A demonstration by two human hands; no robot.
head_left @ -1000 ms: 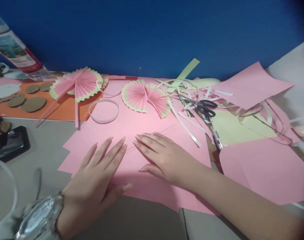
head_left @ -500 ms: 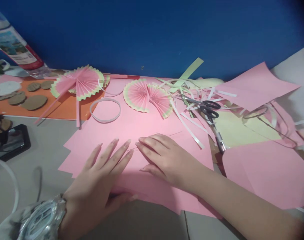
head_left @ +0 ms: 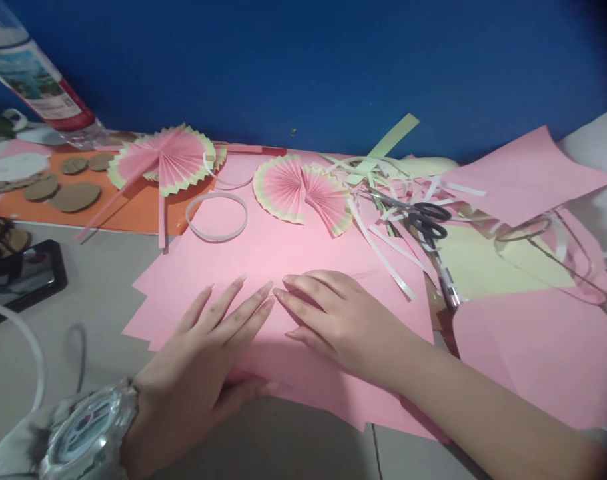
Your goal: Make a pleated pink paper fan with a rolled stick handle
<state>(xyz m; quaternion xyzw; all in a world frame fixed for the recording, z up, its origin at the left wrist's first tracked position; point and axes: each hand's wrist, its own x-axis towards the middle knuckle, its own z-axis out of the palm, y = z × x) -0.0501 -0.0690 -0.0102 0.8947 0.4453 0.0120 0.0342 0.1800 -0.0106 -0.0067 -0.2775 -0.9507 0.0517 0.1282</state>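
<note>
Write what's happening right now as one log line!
left hand: on pink paper | right hand: same paper | scissors: among paper strips

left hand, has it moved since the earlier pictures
Yes. Against the dark seam between the gray tiles, the left hand has shifted slightly rightward, its fingertips now closer to those of the right hand.

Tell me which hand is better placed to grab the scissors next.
Probably the right hand: it is nearer the scissors, which lie beyond it to the right. The left hand would have to reach across it.
</note>
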